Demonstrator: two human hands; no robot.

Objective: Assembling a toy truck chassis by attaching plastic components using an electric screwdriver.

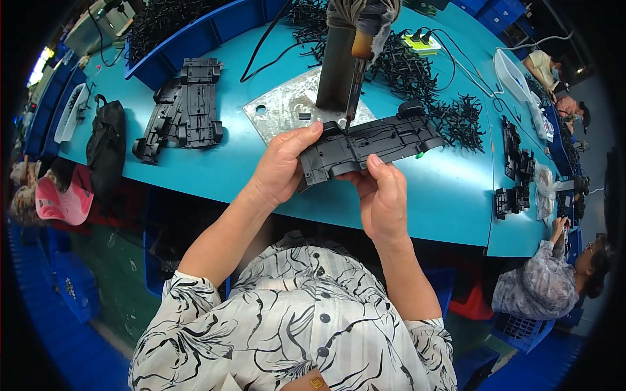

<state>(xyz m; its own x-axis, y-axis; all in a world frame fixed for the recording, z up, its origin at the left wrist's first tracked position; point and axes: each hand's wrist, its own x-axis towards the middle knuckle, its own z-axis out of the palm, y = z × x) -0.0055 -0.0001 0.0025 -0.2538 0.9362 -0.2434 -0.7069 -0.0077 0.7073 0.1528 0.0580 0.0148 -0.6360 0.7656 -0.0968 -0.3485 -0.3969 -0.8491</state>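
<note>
Between my hands is a black plastic toy car chassis (391,138), tilted, with its underside up and small wheels along its far and right edges. My left hand (285,159) is closed on its left end, thumb on top. My right hand (383,195) grips the near edge, thumb on the upper face and fingers hidden below. The tip of an upright-mounted electric screwdriver (355,78) comes down to the far part of the chassis; whether it touches is hard to tell. Its metal post (332,72) stands on a bare metal plate (267,116) just behind.
More black chassis (195,104) lie stacked at the left, beside a black bag (106,140). Piles of small black parts (404,68) spread behind the post. A blue bin (189,49), a yellow-green power strip (422,44) and cables lie farther back. A co-worker (544,280) sits at the right.
</note>
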